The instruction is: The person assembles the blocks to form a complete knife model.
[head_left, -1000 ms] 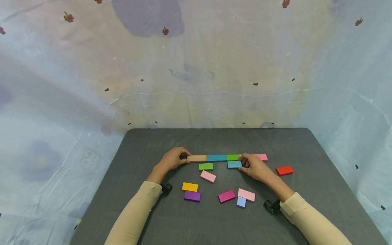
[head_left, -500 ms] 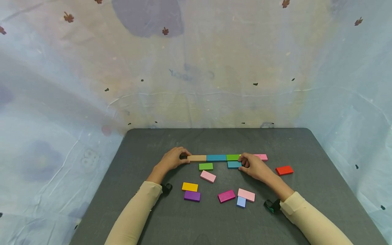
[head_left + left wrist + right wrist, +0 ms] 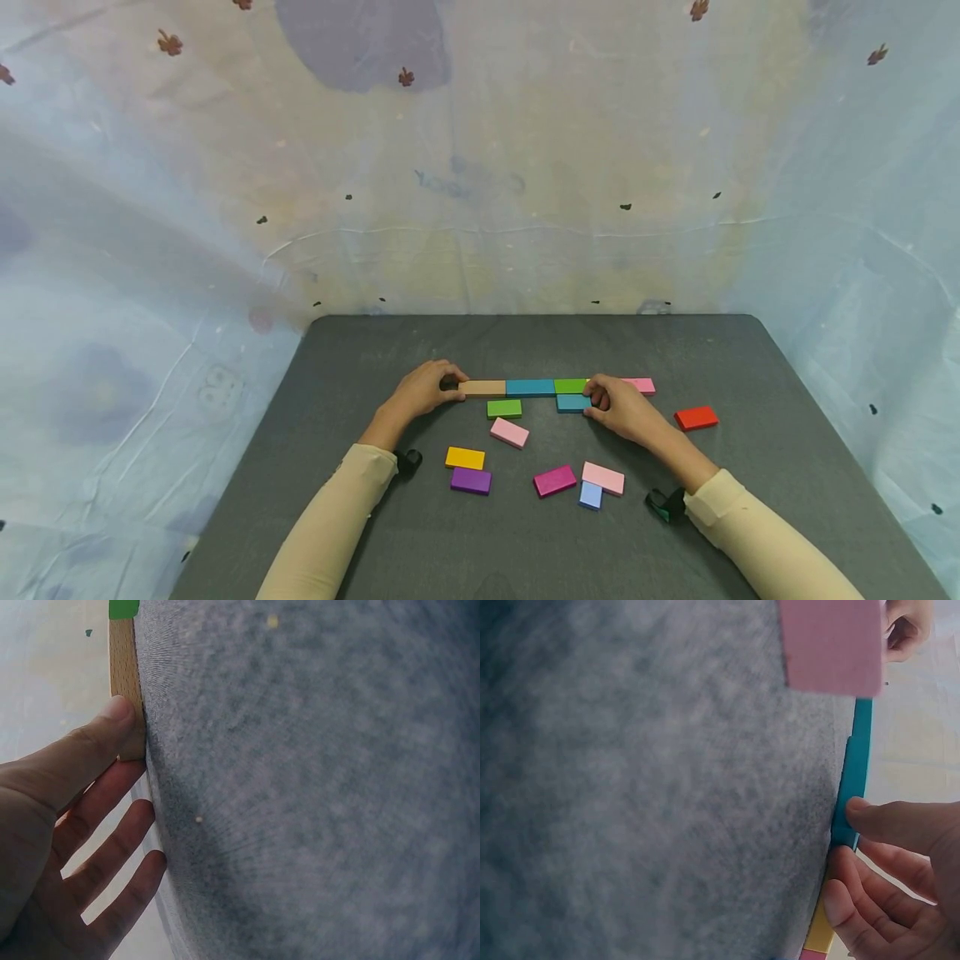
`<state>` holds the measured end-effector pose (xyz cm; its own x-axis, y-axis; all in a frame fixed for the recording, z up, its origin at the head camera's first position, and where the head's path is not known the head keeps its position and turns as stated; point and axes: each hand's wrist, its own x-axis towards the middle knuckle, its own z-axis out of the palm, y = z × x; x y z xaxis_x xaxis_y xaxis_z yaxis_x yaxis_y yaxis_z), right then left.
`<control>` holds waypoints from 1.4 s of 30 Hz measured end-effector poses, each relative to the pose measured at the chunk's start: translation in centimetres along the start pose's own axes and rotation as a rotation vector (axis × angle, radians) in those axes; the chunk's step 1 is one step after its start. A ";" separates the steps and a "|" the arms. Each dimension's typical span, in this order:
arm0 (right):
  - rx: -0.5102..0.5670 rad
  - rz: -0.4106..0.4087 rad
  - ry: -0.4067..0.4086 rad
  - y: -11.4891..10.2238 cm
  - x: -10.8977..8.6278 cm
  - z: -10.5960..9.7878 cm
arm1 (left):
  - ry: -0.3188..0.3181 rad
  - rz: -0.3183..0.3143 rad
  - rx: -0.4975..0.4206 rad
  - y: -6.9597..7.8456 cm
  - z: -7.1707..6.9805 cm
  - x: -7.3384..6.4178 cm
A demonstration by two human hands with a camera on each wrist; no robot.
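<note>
Across the table runs a straight row of flat wooden blocks: a natural wood one (image 3: 483, 388), a blue one (image 3: 530, 387), a green one (image 3: 570, 386), a mostly hidden yellow one (image 3: 821, 926) and a pink one (image 3: 640, 385). At the row's left end my left hand (image 3: 429, 387) pinches the natural wood block, thumb on its near side and forefinger at its end. My right hand (image 3: 621, 407) holds the right end of a second blue block (image 3: 573, 403), which lies against the near side of the green block. That hand covers part of the row behind it.
Nearer me lie a loose green block (image 3: 504, 408), a pink one (image 3: 510, 432), a yellow one (image 3: 465, 457) beside a purple one (image 3: 471, 481), a magenta one (image 3: 555, 481), and another pink one (image 3: 603, 477) touching a light blue one (image 3: 590, 496). A red block (image 3: 696, 417) lies far right.
</note>
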<state>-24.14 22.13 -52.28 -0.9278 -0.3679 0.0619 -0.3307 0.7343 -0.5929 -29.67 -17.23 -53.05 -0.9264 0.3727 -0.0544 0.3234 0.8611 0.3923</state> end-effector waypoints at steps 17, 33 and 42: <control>0.000 0.000 0.007 -0.1 0.0 -0.1 | -0.004 -0.006 0.004 0.0 0.1 0.1; -0.020 -0.004 0.053 -1.1 -0.1 -0.5 | 0.009 0.019 -0.009 -0.1 -0.1 -0.1; 0.013 -0.045 0.068 -2.8 0.5 -0.2 | 0.001 0.003 -0.008 0.0 -0.1 -0.1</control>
<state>-23.74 20.01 -50.39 -0.9220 -0.3599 0.1429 -0.3701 0.7103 -0.5988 -29.61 -17.29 -52.91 -0.9255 0.3752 -0.0521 0.3249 0.8570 0.4000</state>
